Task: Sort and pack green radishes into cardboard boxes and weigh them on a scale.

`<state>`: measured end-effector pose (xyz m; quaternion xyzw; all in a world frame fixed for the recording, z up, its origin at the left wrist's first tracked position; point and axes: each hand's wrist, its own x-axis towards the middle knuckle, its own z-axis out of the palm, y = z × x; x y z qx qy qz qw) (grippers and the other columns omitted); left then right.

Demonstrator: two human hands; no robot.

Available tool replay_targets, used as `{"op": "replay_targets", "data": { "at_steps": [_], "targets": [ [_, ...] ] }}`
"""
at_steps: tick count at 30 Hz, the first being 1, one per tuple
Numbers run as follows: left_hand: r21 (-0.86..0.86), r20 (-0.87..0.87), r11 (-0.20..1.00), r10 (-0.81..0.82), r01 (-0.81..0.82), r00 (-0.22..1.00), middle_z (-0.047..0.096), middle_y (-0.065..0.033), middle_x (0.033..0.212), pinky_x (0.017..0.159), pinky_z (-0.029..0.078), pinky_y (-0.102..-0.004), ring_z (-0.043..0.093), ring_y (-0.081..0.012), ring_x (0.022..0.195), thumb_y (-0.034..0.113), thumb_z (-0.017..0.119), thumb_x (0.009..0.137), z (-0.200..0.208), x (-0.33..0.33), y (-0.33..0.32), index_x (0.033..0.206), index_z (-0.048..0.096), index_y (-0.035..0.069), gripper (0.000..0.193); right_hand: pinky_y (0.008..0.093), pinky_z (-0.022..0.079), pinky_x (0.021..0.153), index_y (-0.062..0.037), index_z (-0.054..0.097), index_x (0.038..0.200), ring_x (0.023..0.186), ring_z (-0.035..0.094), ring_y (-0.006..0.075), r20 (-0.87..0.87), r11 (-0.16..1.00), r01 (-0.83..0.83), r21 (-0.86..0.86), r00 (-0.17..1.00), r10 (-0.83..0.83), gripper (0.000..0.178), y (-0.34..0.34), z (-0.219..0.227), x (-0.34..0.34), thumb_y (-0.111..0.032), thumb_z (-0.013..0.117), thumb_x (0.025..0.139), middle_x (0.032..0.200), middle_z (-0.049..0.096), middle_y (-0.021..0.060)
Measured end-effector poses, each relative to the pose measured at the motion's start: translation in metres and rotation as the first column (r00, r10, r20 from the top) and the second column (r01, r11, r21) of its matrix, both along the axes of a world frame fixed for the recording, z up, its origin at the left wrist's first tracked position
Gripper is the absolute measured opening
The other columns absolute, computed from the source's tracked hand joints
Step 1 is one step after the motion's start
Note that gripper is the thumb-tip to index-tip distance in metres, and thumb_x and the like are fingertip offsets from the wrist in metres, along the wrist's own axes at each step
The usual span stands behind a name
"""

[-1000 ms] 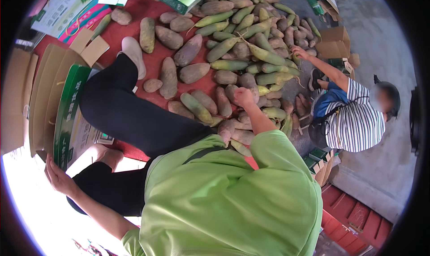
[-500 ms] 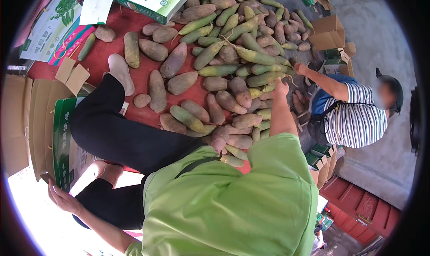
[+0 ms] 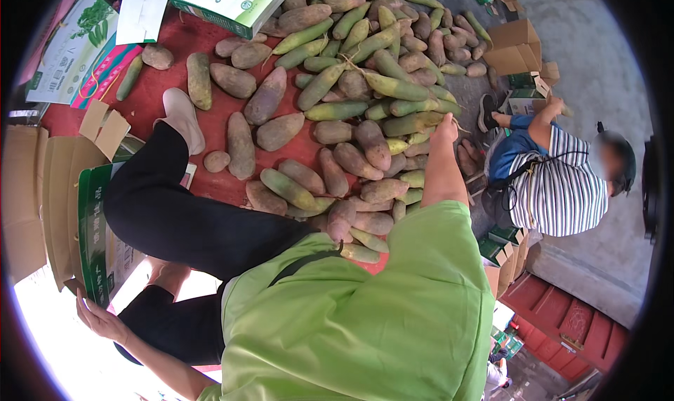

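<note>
My right hand (image 3: 444, 130) reaches far out over a heap of produce, its fingers closed at the end of a long green radish (image 3: 409, 123). Other green radishes (image 3: 400, 86) and reddish-brown, soil-covered ones (image 3: 373, 142) lie heaped around it. At the lower left, my left hand (image 3: 102, 321) grips the near corner of an upright open carton (image 3: 93, 239) with a green printed side. The carton's inside is mostly hidden from this angle.
A co-worker in a striped shirt (image 3: 558, 190) sits at the right, beside the heap. Cardboard boxes (image 3: 514, 46) stand behind and around that person. Flat printed cartons (image 3: 235, 1) lie at the far left. Loose radishes (image 3: 241, 145) are scattered on the red mat (image 3: 217, 127).
The co-worker's arm has drawn back from the heap toward the boxes on the right, holding something small. My hands stay almost in place; the view has shifted slightly.
</note>
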<state>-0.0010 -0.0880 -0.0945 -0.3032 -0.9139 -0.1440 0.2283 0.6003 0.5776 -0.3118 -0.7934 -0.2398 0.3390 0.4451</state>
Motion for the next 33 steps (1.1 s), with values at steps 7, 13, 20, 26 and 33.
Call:
{"op": "replay_targets", "data": {
  "at_steps": [7, 13, 20, 26, 33],
  "targets": [
    [0.021, 0.007, 1.000, 0.009, -0.009, 1.000, 0.058, -0.0137, 0.115, 0.089, 0.046, -0.0375, 0.055, -0.0270, 0.106, 0.018, 0.044, 0.100, -0.004, -0.004, -0.004, 0.119, 0.059, 0.001, 0.030, 0.0467, 0.047, 0.075, -0.0078, 0.060, 0.114, 0.098, 0.054, 0.0215, -0.012, 0.992, -0.087, 0.086, 0.996, 0.088, 0.030, -0.010, 0.002, -0.003, -0.027, 0.057, 0.091, 0.110, 0.057, 0.0071],
    [0.046, 0.016, 0.998, -0.043, 0.042, 0.999, 0.058, -0.0140, 0.114, 0.088, 0.047, -0.0373, 0.057, -0.0261, 0.104, 0.012, 0.046, 0.098, 0.004, 0.003, -0.002, 0.120, 0.058, -0.001, 0.028, 0.0442, 0.048, 0.067, -0.0052, 0.061, 0.110, 0.093, 0.055, 0.0242, -0.022, 0.987, -0.083, 0.136, 0.996, 0.087, 0.028, -0.047, 0.042, -0.074, -0.021, 0.061, 0.087, 0.109, 0.059, 0.0082],
    [0.204, 0.001, 0.979, 0.005, -0.005, 1.000, 0.063, -0.0130, 0.106, 0.089, 0.046, -0.0348, 0.058, -0.0251, 0.102, -0.003, 0.056, 0.086, 0.003, 0.009, 0.012, 0.109, 0.066, 0.000, 0.025, 0.0384, 0.051, 0.072, -0.0056, 0.061, 0.108, 0.097, 0.058, 0.0218, 0.041, 0.880, -0.413, 0.234, 0.909, 0.415, 0.026, -0.057, 0.094, -0.121, -0.022, 0.056, 0.089, 0.109, 0.060, 0.0073],
    [0.224, -0.036, 0.974, 0.053, -0.043, 0.998, 0.064, -0.0102, 0.100, 0.088, 0.044, -0.0351, 0.058, -0.0256, 0.096, 0.002, 0.060, 0.082, 0.013, 0.020, 0.016, 0.104, 0.068, 0.005, 0.024, 0.0421, 0.049, 0.081, -0.0082, 0.054, 0.112, 0.114, 0.050, 0.0185, 0.076, 0.651, -0.728, 0.217, 0.677, 0.732, 0.026, -0.058, 0.165, -0.212, -0.026, 0.039, 0.100, 0.124, 0.056, 0.0048],
    [0.217, 0.018, 0.974, 0.058, -0.061, 0.998, 0.062, -0.0091, 0.099, 0.084, 0.045, -0.0358, 0.058, -0.0264, 0.094, 0.013, 0.064, 0.083, 0.021, 0.019, 0.014, 0.105, 0.068, 0.008, 0.022, 0.0444, 0.050, 0.085, -0.0032, 0.052, 0.111, 0.118, 0.049, 0.0241, 0.084, 0.250, -0.884, 0.395, 0.306, 0.948, 0.028, -0.082, 0.245, -0.339, -0.026, 0.043, 0.099, 0.128, 0.053, 0.0145]
  ]
}}
